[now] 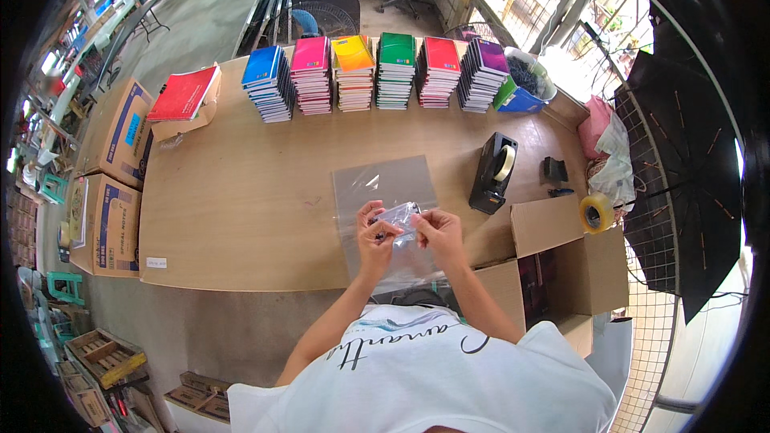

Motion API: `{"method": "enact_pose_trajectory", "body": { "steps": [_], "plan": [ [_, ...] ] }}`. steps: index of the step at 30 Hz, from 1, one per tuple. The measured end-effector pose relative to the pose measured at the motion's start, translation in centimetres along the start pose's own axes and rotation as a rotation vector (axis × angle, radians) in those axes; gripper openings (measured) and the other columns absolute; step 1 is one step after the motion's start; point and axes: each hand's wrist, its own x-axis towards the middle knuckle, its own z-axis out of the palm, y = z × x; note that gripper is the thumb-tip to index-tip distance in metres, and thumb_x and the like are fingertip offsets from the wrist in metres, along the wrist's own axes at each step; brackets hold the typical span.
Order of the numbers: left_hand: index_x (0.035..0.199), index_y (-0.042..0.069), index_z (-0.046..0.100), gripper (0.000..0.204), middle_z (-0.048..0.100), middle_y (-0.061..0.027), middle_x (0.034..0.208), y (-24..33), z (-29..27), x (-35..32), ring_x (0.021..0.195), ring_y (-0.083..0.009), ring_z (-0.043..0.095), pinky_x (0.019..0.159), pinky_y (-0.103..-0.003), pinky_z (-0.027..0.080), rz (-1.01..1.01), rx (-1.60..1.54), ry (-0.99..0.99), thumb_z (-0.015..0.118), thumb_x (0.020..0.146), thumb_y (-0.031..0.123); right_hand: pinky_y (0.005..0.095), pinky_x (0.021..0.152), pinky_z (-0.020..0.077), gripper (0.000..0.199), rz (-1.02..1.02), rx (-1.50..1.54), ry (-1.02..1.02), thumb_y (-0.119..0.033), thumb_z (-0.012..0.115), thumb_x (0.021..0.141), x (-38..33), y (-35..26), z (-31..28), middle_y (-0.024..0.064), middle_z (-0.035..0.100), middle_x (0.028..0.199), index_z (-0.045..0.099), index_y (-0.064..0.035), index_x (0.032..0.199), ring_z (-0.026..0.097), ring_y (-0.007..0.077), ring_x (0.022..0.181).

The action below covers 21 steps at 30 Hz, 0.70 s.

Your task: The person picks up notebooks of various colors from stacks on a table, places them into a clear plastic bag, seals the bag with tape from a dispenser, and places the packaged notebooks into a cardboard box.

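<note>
While we hold a small clear plastic piece (397, 216) over a clear plastic sheet (358, 189), the grip of our left hand (372, 236) pinches its left end and that of our right hand (439, 234) its right. The sheet lies at the near edge of our wooden surface (233, 184). Beyond, six notebook stacks (397, 72) form a row; a black tape dispenser (484, 179) stands to our right.

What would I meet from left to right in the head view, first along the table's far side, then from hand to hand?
Far side: red-covered pile, blue notebooks, pink notebooks, yellow notebooks, green notebooks, red notebooks, purple notebooks, blue bin. Hand to hand: left hand, crumpled clear plastic, right hand.
</note>
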Motion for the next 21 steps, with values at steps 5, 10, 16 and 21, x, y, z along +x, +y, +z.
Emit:
{"method": "enact_pose_trajectory", "body": {
  "steps": [5, 10, 16, 21],
  "plan": [
    [0.07, 0.011, 0.067, 0.024, 0.045, -0.009, 0.128, -0.2, 0.2, -0.2, 0.109, -0.0244, 0.052, 0.089, -0.036, 0.046, 0.09, 0.036, 0.015, 0.068, 0.061, -0.012, 0.0226, 0.037, 0.0366, 0.026, 0.137, -0.406, 0.032, -0.017, 0.071, 0.085, 0.4, 2.8, -0.9, 0.001, 0.057, 0.056, 0.063, -0.0011, 0.065, 0.047, 0.0063, 0.042],
    [0.106, 0.01, 0.059, 0.048, 0.052, -0.0103, 0.117, 0.3, 0.3, 0.0, 0.106, -0.0214, 0.054, 0.091, -0.033, 0.045, -0.021, -0.059, 0.057, 0.066, 0.064, -0.012, 0.0212, 0.04, 0.041, 0.025, 0.276, -0.125, 0.153, -0.016, 0.072, 0.084, -1.4, 3.4, -0.3, 0.0016, 0.057, 0.056, 0.063, -0.0012, 0.067, 0.049, 0.0063, 0.045],
    [0.125, 0.01, 0.045, 0.067, 0.053, -0.0101, 0.111, 1.0, -0.7, 1.0, 0.103, -0.0194, 0.054, 0.093, -0.032, 0.044, -0.161, -0.041, -0.108, 0.064, 0.065, -0.012, 0.0234, 0.044, 0.0412, 0.021, 0.204, -0.105, 0.141, -0.016, 0.072, 0.085, -1.1, 5.5, -0.5, 0.0015, 0.057, 0.06, 0.063, -0.0008, 0.073, 0.05, 0.0073, 0.049],
    [0.142, 0.016, 0.033, 0.087, 0.052, -0.0102, 0.111, 1.8, -4.6, 5.5, 0.103, -0.021, 0.054, 0.093, -0.033, 0.044, -0.254, -0.022, -0.549, 0.073, 0.066, 0.003, 0.0295, 0.048, 0.0408, 0.023, -0.41, -0.534, 0.213, -0.018, 0.074, 0.082, -0.3, 8.8, -0.2, 0.0049, 0.054, 0.057, 0.06, -0.0004, 0.078, 0.05, 0.0136, 0.05]
  ]
}}
